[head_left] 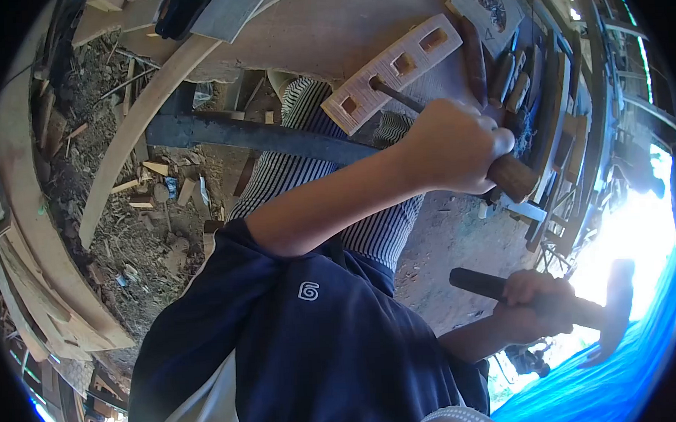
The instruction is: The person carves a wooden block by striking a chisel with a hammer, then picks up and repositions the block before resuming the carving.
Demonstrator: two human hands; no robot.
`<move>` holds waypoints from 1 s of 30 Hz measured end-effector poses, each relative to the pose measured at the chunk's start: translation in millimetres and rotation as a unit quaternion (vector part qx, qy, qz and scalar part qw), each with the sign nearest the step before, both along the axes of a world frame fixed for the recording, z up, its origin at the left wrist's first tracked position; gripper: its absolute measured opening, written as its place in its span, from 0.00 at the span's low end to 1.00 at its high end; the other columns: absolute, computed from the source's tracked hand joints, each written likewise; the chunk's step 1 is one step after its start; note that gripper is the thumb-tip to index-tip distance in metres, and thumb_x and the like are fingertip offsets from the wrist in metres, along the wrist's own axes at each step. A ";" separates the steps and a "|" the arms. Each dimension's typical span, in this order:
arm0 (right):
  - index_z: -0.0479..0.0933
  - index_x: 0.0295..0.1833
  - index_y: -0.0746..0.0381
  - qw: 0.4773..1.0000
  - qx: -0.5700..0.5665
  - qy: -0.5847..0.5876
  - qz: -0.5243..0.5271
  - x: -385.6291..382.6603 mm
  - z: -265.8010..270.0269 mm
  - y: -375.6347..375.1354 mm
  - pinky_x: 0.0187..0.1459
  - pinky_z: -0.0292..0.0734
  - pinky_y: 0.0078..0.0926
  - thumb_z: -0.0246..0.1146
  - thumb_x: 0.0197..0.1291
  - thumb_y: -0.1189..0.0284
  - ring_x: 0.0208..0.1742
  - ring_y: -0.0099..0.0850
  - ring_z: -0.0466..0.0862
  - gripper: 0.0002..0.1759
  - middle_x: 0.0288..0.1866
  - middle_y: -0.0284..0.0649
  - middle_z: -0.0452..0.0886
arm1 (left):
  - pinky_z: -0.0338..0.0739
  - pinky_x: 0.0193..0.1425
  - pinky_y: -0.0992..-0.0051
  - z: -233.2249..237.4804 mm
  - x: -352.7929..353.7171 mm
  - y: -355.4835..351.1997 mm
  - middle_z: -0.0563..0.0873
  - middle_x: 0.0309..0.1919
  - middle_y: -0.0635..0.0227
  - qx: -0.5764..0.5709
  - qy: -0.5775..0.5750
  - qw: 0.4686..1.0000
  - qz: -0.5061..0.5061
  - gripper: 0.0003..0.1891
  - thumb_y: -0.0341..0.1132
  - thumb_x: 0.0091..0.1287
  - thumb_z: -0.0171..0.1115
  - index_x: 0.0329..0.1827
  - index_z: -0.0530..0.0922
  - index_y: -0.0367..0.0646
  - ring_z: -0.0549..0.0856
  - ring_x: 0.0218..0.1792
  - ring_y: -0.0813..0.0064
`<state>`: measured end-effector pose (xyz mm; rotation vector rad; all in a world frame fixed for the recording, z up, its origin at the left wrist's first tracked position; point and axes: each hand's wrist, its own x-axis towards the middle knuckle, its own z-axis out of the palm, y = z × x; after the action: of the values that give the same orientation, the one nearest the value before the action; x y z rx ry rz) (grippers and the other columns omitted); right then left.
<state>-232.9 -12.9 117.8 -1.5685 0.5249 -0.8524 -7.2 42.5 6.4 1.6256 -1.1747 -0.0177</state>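
My left hand (456,145) is wrapped round the wooden handle of a chisel (514,178). The thin metal shaft slants down to a pale wooden block (419,52), its tip at one of several rectangular holes cut in a row. Off to the lower right, my right hand (534,308) grips a hammer (617,304) by its dark handle, with the head held away from the chisel. The hammer's curved claw shows against bright light.
A patterned wooden piece (488,12) lies beyond the block, beside several hand tools (517,82). A long dark bar (259,135) crosses over my striped-clothed legs. Curved planks (141,118) stand at left above chip-strewn ground (166,241). A blue sheet (602,384) hangs at lower right.
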 end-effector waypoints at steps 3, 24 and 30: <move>0.71 0.38 0.62 1.000 0.002 -0.014 -0.020 -19.7 -4.5 -0.6 0.12 0.61 0.24 0.50 0.60 0.34 0.10 0.29 0.67 0.37 0.15 0.39 0.69 | 0.78 0.32 0.70 15.3 2.8 21.6 0.83 0.24 0.68 -0.179 -0.018 0.984 -0.007 0.14 0.38 0.44 0.74 0.33 0.80 0.49 0.86 0.27 0.68; 0.68 0.41 0.67 0.950 0.059 0.117 -0.283 -76.3 -41.1 26.3 0.17 0.63 0.21 0.41 0.62 0.31 0.14 0.25 0.67 0.43 0.17 0.38 0.67 | 0.74 0.24 0.76 -39.2 41.6 109.1 0.83 0.31 0.67 0.182 0.191 0.932 0.249 0.18 0.38 0.54 0.76 0.39 0.78 0.36 0.81 0.22 0.78; 0.68 0.42 0.67 0.941 0.092 0.093 -0.312 -83.7 -43.9 25.3 0.17 0.61 0.21 0.42 0.61 0.30 0.15 0.24 0.67 0.44 0.18 0.37 0.67 | 0.76 0.28 0.72 11.3 17.4 97.8 0.82 0.27 0.69 0.055 -0.196 0.952 0.229 0.13 0.31 0.50 0.77 0.36 0.81 0.40 0.83 0.25 0.70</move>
<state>-316.6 12.4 73.9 -1.3247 1.2474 -1.0896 10.1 140.4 17.7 2.0294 -1.0693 0.5690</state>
